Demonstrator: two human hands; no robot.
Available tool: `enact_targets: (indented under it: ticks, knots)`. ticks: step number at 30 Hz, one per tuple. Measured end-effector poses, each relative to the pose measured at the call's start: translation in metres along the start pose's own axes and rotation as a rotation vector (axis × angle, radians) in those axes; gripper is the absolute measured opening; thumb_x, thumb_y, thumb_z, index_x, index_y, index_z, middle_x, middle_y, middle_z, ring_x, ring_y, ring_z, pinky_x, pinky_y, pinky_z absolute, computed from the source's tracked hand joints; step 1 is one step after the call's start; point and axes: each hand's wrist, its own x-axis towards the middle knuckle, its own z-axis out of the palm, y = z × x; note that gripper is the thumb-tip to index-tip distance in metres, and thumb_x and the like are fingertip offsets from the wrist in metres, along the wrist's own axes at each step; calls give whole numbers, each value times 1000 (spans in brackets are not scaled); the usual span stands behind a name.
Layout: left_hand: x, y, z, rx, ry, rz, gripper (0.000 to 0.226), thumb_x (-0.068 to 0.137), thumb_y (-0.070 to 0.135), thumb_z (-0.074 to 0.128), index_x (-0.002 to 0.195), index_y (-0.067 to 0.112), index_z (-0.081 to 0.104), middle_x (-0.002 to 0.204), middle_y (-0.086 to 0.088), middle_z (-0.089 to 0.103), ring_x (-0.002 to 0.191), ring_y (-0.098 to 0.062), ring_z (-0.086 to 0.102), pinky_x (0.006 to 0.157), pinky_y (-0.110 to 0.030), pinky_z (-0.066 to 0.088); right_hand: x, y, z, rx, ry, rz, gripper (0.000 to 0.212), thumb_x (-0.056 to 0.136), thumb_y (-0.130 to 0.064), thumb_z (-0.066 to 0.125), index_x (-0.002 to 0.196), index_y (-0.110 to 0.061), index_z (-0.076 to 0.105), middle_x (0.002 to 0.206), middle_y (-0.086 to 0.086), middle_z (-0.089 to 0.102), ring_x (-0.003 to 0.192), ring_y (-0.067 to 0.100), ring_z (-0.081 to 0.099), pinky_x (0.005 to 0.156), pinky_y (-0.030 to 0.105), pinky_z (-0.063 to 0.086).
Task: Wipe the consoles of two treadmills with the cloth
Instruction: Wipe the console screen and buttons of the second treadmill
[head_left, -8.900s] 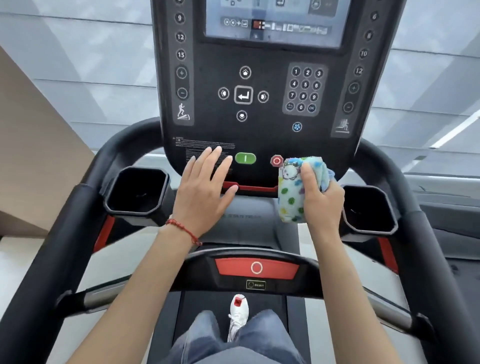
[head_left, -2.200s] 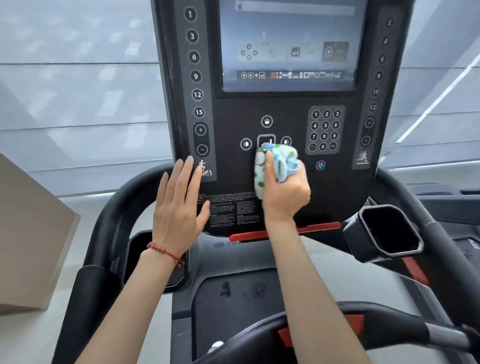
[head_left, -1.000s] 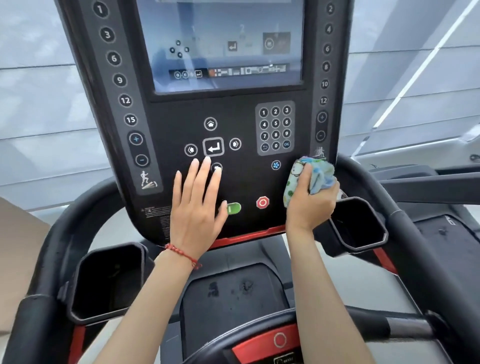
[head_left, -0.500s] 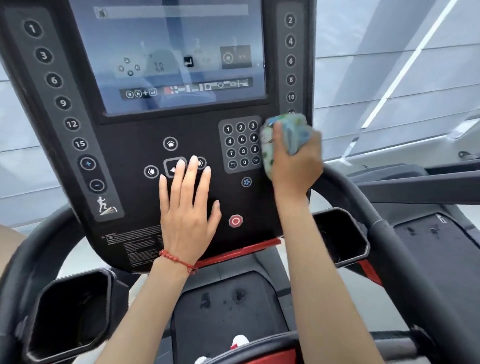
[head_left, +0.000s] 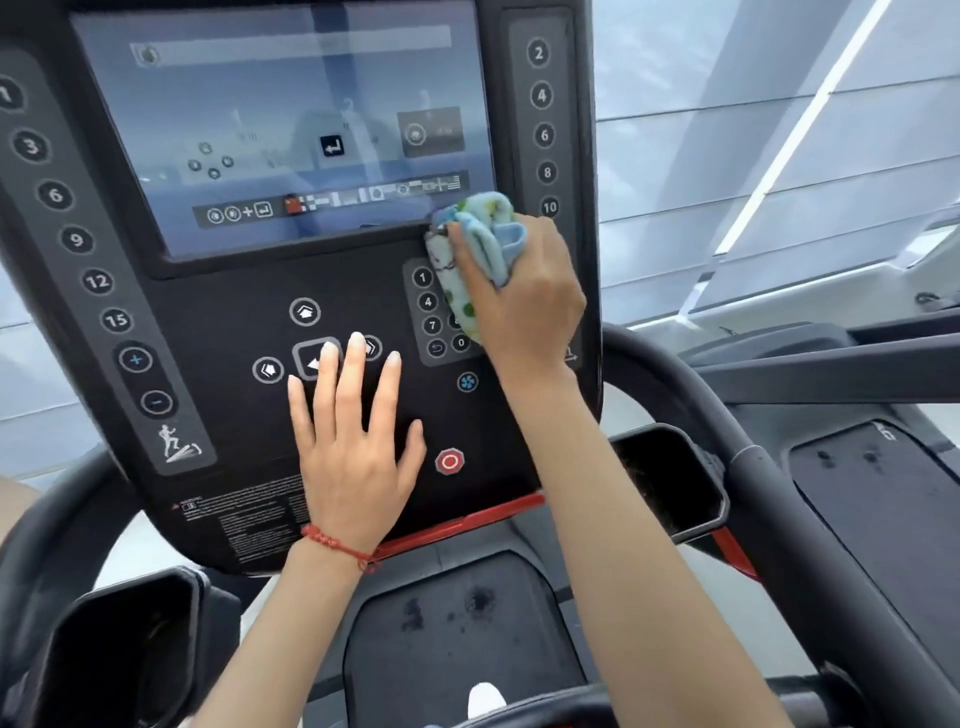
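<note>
A black treadmill console (head_left: 218, 332) with a touchscreen (head_left: 280, 130) and button panels fills the view. My right hand (head_left: 530, 301) grips a bunched light-blue cloth with coloured dots (head_left: 475, 244) and presses it on the console at the screen's lower right corner, over the number keypad (head_left: 431, 312). My left hand (head_left: 353, 436) lies flat with fingers spread on the lower middle of the console, its fingertips over the arrow buttons. A red stop button (head_left: 450, 461) shows between my two arms.
Black cup holders sit at lower left (head_left: 119, 654) and right (head_left: 670, 478) of the console. Curved black handrails (head_left: 769, 483) run along both sides. A second treadmill's deck (head_left: 883, 499) lies to the right. Window blinds are behind.
My right hand has carried the cloth up from the console's lower right to the screen's lower right corner. My left hand stays flat on the middle panel.
</note>
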Motion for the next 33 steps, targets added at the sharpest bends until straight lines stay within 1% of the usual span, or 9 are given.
enact_targets:
  ticks: [3, 6, 9, 13, 16, 20, 24, 28, 33]
  knots:
    - [3, 3, 1, 13, 1, -10, 50, 86, 25, 57, 132, 6, 49, 141, -24, 40, 134, -38, 30, 110, -58, 19, -3, 37, -18, 34, 58, 262, 50, 75, -54, 55, 80, -4, 60, 71, 11, 65, 63, 26, 61, 56, 19, 37]
    - [10, 8, 1, 11, 10, -10, 49, 87, 26, 56, 131, 5, 50, 140, -24, 40, 134, -39, 30, 110, -58, 17, -27, 65, -40, 48, 45, 499, 60, 74, -60, 49, 86, -2, 59, 79, 13, 66, 71, 28, 62, 65, 23, 45]
    - [21, 15, 3, -4, 32, 5, 49, 87, 25, 56, 131, 6, 51, 140, -23, 41, 134, -37, 30, 110, -58, 18, -66, 69, -53, 26, -3, 483, 51, 77, -50, 55, 82, 0, 57, 75, 15, 64, 67, 24, 59, 62, 10, 34]
    - [37, 22, 6, -30, 40, 11, 48, 87, 23, 57, 131, 6, 51, 141, -22, 41, 135, -36, 29, 111, -57, 18, -100, 64, -57, 66, -50, 450, 51, 83, -54, 53, 74, -3, 54, 65, 10, 58, 57, 9, 48, 59, 1, 35]
    - [42, 22, 8, -24, 30, 7, 49, 87, 24, 57, 132, 6, 51, 142, -20, 40, 136, -36, 28, 110, -58, 20, -88, 65, -51, 76, -14, 394, 51, 83, -53, 54, 71, -3, 54, 62, 11, 57, 56, 11, 49, 57, 9, 36]
    - [43, 21, 9, -3, 32, 21, 50, 87, 25, 57, 134, 7, 49, 143, -19, 39, 136, -35, 28, 109, -58, 20, -37, 52, -33, 97, 16, 424, 49, 75, -51, 56, 75, -2, 56, 67, 12, 61, 58, 21, 54, 56, 13, 30]
    - [43, 22, 9, 2, 35, 24, 51, 87, 25, 58, 134, 7, 50, 143, -20, 40, 136, -35, 28, 110, -58, 20, 46, 31, -9, 81, 69, 343, 53, 76, -57, 53, 83, -5, 60, 77, 12, 66, 72, 28, 62, 61, 29, 44]
    - [43, 22, 8, 9, 31, 30, 52, 87, 27, 56, 134, 8, 49, 143, -19, 38, 136, -35, 29, 109, -58, 21, 119, 12, 9, 101, 37, 257, 46, 81, -54, 56, 91, -9, 61, 85, 4, 66, 75, 18, 60, 63, 26, 44]
    - [44, 24, 6, 16, 29, 18, 51, 86, 26, 56, 134, 8, 50, 144, -19, 38, 136, -35, 29, 110, -57, 21, 167, -3, 17, 69, -26, 236, 45, 84, -55, 50, 100, -15, 60, 94, -2, 65, 81, 11, 57, 64, 21, 32]
